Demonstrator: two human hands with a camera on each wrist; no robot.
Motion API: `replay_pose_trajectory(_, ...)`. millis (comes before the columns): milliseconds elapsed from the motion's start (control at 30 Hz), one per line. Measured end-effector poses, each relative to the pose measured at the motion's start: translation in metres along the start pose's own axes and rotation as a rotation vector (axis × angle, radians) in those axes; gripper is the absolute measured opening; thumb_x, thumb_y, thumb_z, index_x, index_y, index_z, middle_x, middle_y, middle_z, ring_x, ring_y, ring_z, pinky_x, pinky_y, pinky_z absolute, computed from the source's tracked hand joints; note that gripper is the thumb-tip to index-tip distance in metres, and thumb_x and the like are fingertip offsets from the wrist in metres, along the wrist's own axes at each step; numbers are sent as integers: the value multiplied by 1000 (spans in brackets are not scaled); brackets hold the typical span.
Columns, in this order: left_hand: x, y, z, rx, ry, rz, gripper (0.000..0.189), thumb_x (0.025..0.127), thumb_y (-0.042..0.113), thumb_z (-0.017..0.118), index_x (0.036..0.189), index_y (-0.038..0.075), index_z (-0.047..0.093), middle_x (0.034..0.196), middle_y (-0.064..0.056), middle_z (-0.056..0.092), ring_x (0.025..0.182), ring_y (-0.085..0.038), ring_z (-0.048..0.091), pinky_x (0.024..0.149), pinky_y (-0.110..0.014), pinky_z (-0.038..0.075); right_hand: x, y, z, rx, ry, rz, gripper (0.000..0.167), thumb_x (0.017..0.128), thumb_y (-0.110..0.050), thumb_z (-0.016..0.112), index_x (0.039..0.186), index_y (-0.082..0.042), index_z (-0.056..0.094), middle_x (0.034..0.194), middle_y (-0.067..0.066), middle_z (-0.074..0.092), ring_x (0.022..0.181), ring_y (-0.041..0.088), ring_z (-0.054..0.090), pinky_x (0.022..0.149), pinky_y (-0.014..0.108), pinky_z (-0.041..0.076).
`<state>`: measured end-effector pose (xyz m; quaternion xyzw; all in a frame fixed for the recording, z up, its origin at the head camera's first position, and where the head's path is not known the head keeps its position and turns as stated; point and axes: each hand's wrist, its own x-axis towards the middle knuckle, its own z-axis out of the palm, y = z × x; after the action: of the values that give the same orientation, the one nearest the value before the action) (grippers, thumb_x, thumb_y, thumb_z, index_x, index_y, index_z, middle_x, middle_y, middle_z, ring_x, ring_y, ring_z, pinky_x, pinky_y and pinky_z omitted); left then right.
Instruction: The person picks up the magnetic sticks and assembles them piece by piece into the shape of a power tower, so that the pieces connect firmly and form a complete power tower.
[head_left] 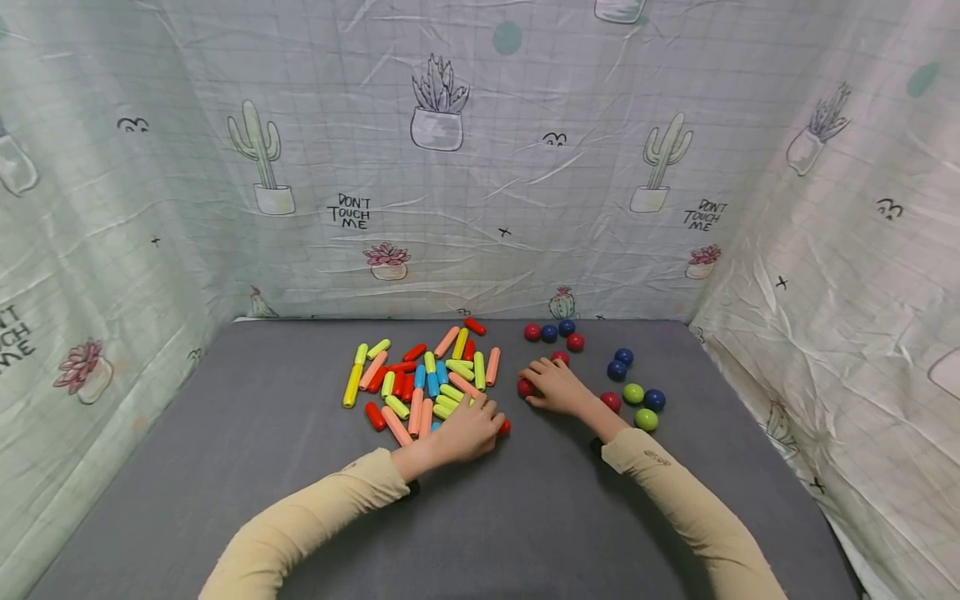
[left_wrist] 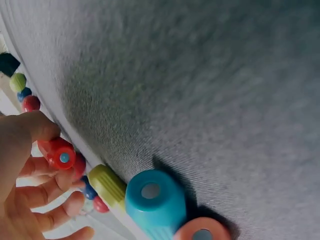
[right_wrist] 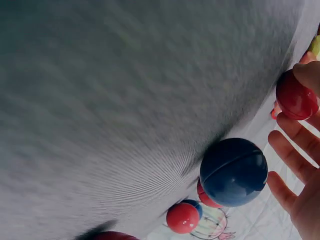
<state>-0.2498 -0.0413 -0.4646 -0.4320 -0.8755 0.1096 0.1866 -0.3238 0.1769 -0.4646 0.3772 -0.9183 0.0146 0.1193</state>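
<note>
My left hand [head_left: 467, 429] is at the right edge of a group of plastic cylinders. Its thumb and index finger pinch a red cylinder [left_wrist: 61, 154], whose end has a small blue centre; the other fingers are spread. A ribbed yellow-green cylinder [left_wrist: 107, 184] and a blue cylinder [left_wrist: 154, 202] are close by on the cloth. To the right, my right hand [head_left: 558, 387] holds a red ball [right_wrist: 296, 96] between thumb and index finger. In the right wrist view a dark blue ball [right_wrist: 234, 172] sits beside its lower fingers. From the head, both held things are partly covered by the fingers.
Cylinders in yellow, salmon [head_left: 492, 367], red and blue lie loosely clustered left of centre. Red, blue [head_left: 654, 400] and green balls [head_left: 646, 419] are scattered on the right. A grey cloth [head_left: 225, 467] covers the table, with a printed curtain [head_left: 480, 167] around the back and sides.
</note>
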Motion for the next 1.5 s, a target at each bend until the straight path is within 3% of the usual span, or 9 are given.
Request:
replay_pose_trajectory(333, 17, -2, 9, -40, -9, -75, 20, 84, 32, 56, 92, 14, 62, 85, -2, 61, 80, -19, 52, 69, -34, 42, -17, -12, -3, 26, -28, -14, 34, 77, -35, 66, 101, -13, 56, 93, 3, 57, 88, 20, 52, 75, 38, 40)
replay_pose_trajectory(567, 22, 0, 11, -44, -17, -78, 20, 82, 32, 59, 92, 15, 62, 84, -3, 61, 79, -20, 52, 67, -35, 44, -22, -23, -8, 91, -76, -14, 35, 78, -37, 66, 102, -14, 56, 94, 2, 58, 88, 18, 52, 76, 37, 39)
replay_pose_trajectory(1000, 25, 0, 13, -74, -105, -103, 23, 82, 32, 61, 101, 19, 62, 93, -4, 62, 89, -22, 52, 77, -40, 45, -30, -28, -14, 153, -122, 5, 36, 78, -40, 63, 104, -16, 57, 94, -2, 59, 88, 15, 51, 80, 38, 39)
replay_pose_trajectory(1300, 36, -4, 16, -12, -69, -88, 22, 84, 25, 61, 105, 29, 65, 96, -6, 62, 94, -24, 55, 79, -44, 47, -39, -31, -22, 172, -129, -15, 30, 76, -41, 65, 94, -18, 58, 82, -5, 55, 80, 10, 47, 75, 34, 37)
replay_pose_trajectory(1500, 38, -8, 11, -102, -101, -110, 24, 83, 17, 62, 105, 26, 66, 98, -3, 63, 96, -23, 54, 82, -46, 45, -44, -36, -19, 195, -102, -74, 27, 78, -37, 65, 96, -17, 61, 82, -3, 59, 78, 9, 46, 71, 29, 34)
